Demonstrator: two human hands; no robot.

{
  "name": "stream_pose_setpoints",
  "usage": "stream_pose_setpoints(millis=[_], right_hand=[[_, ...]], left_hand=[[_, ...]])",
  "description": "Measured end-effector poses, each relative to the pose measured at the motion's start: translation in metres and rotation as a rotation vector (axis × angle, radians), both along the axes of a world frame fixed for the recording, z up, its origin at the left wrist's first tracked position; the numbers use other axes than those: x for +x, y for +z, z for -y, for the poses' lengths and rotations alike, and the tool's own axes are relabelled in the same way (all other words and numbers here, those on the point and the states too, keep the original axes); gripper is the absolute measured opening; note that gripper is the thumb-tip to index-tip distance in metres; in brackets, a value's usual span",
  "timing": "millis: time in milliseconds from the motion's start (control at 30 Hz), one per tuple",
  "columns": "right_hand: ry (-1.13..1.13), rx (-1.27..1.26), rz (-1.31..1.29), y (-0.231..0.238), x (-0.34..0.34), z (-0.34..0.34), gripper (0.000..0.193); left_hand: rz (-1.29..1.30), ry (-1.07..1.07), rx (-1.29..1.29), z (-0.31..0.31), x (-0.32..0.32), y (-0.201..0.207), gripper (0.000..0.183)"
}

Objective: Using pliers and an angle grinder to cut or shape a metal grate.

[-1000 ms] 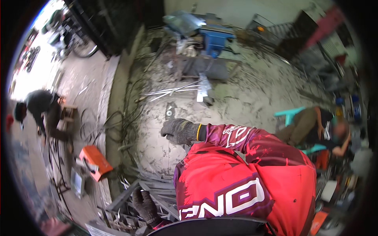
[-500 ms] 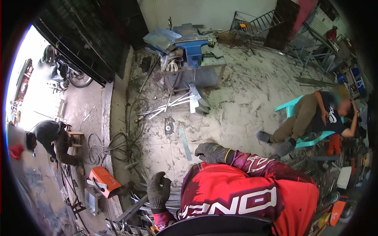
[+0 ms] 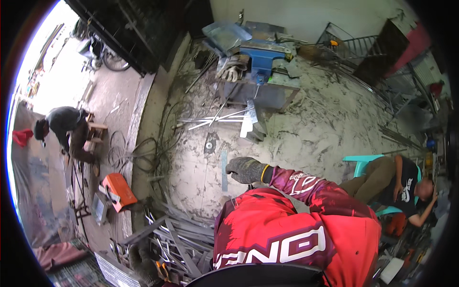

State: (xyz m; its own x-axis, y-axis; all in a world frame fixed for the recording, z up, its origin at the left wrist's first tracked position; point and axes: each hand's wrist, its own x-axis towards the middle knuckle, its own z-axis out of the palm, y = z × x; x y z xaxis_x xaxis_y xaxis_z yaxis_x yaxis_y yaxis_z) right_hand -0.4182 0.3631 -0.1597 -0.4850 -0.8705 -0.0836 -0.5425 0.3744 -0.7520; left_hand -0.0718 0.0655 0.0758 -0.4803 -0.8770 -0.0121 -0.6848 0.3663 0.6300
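My right hand (image 3: 247, 171), in a dark grey knit glove with a yellow-edged cuff, hangs over the floor in front of my red jersey. Its fingers are loosely bent and partly apart, with nothing visible in them. Just left of it, a thin flat grey metal strip (image 3: 224, 171) lies on the floor. My left hand (image 3: 143, 265), a dim gloved shape, is low at the lower left, among the pile of metal bars (image 3: 184, 248). Its fingers blend into the dark, so any hold is hidden. Beside it is a small orange-handled tool (image 3: 163, 270).
A blue bench vise (image 3: 261, 60) stands on a cluttered metal table. Cut metal pieces (image 3: 251, 125) lie below. An orange metal case (image 3: 119, 190) and coiled cables (image 3: 129, 148) are left. One person sits on a turquoise chair (image 3: 358, 162) at right; another bends beside a wooden stool (image 3: 98, 133).
My left hand has dropped from beside my jersey down into the lower-left metal pile. My right hand has shifted slightly left and up in view. The view has turned.
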Motion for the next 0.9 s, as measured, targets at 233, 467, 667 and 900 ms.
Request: stream_pose_setpoints(millis=[233,467,667,900], right_hand=[[0.204,0.066,0.033,-0.016,-0.004,0.048,0.027],[0.100,0.332,0.144,-0.145,0.000,0.020,0.030],[-0.107,0.628,0.109,-0.231,-0.004,-0.065,0.027],[-0.122,0.583,0.004,-0.187,0.002,-0.078,0.027]], left_hand=[[0.202,0.182,-0.231,0.002,0.147,-0.012,0.033],[0.298,0.334,-0.204,-0.022,0.176,0.007,0.036],[0.327,0.336,-0.177,0.001,0.156,0.022,0.039],[0.373,0.335,-0.159,0.023,0.144,0.053,0.042]])
